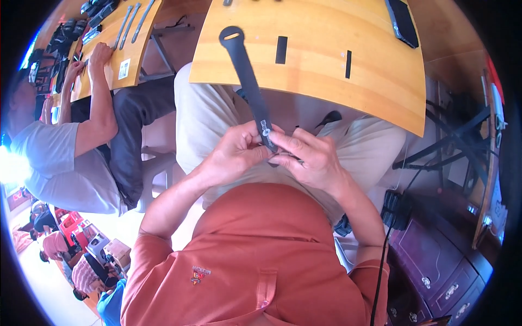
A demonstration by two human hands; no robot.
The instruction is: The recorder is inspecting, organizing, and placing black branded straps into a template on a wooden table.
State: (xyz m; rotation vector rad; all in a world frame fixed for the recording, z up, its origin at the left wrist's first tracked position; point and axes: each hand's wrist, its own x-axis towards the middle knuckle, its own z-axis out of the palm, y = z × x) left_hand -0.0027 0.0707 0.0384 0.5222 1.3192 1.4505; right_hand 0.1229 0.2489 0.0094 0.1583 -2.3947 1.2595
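The long dark grey flat strap [247, 76], which looks like rubber or soft plastic and has a rounded end with an oval slot, is held over the person's lap, below the near edge of the yellow wooden worktop [326, 65]. Its lower end is between both hands, and its rounded end rises up in front of the near left part of the worktop. I judge it to be light and a little flexible, not fragile, and its matt surface should not slip. The best place to hold it seems to be the lower end, where the fingers already are.

The left hand [236, 152] pinches the lower end of the strap with thumb and fingers. The right hand [310, 157] also closes on this end, and a small thin dark part shows under its fingers; what it is I cannot tell.

I count one strap in the hands. On the worktop lie two short black rectangular pieces [281, 50], one wider and one narrow, and one black flat device [402, 22] near the far right corner. At the left, another person in a grey shirt [60, 157] works at a second yellow table [128, 60], where two long grey straps [131, 24] lie.
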